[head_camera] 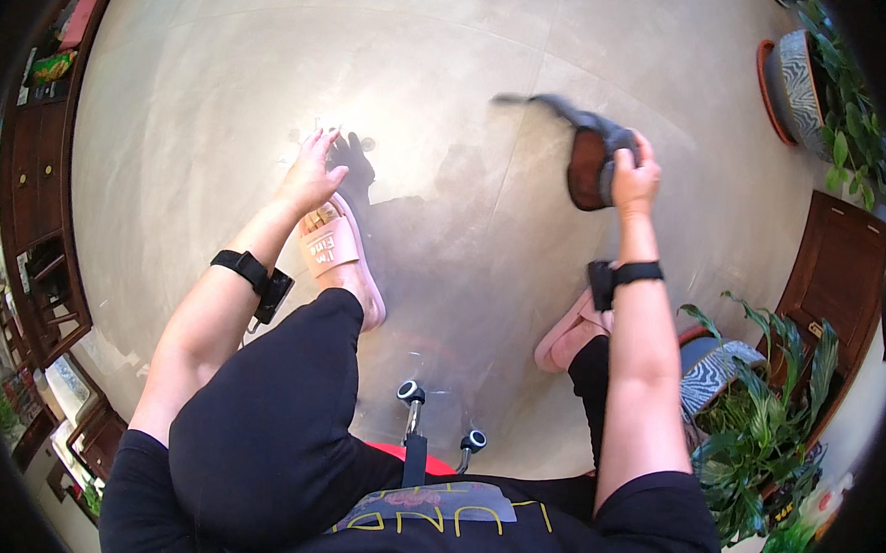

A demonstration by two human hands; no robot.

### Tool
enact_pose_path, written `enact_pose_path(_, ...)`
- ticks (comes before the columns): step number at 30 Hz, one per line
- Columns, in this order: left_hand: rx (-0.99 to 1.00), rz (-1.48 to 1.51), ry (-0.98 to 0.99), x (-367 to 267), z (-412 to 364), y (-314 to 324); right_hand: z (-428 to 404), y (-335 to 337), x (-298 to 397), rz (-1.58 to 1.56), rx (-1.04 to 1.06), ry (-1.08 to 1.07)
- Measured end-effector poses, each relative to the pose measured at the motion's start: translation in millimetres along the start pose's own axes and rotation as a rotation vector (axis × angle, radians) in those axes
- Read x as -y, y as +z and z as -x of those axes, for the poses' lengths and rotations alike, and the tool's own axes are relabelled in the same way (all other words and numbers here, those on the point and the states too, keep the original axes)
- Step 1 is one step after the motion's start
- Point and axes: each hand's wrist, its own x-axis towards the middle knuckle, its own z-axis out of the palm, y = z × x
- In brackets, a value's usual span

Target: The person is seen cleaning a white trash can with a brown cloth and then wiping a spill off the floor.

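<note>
My right hand (635, 174) holds a dark grey strapped item (607, 146) by its side, above the floor at the upper right. The item has a reddish-brown oval panel, and its strap trails to the left; it is blurred, and I cannot tell its exact kind. Beyond the toes of a pink slide slipper (339, 245) on my left foot, my left hand (315, 172) is empty, its fingers apart. Its shadow falls on the floor beside it. Another pink slipper (560, 331) is partly hidden by my right forearm and the small black device strapped to it.
Caster wheels (410, 392) of a seat stand between my legs. Potted plants in patterned pots (799, 77) (716, 373) are on the right, with a dark wooden cabinet door (834, 267) between them. A dark wooden cabinet (47, 158) with shelves lines the left.
</note>
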Motion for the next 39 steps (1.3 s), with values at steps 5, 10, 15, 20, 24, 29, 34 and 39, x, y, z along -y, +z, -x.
enact_pose_path(5,0.082,0.038,-0.002,5,-15,4,-49,33,-14,0.759,-0.067,-0.143)
enact_pose_path(10,0.104,-0.009,-0.045,-4,-37,2,23,127,62,0.736,0.135,-0.680)
enact_pose_path(15,0.068,-0.218,-0.030,-22,-83,1,97,132,67,0.324,0.573,-0.934)
enact_pose_path(20,0.157,-0.263,-0.154,-18,-118,-14,-19,41,26,0.085,-0.003,-0.472)
enact_pose_path(24,0.195,-0.226,-0.140,-10,-120,-4,-129,18,-44,0.648,-0.408,0.109)
enact_pose_path(29,0.206,-0.201,-0.119,-4,-122,-3,-189,93,35,0.612,-0.335,-0.420)
enact_pose_path(34,0.160,-0.183,-0.071,-6,-124,-3,-72,165,103,0.511,0.135,-0.869)
enact_pose_path(39,0.181,-0.172,-0.107,-3,-119,-7,68,151,84,0.300,0.712,-1.137)
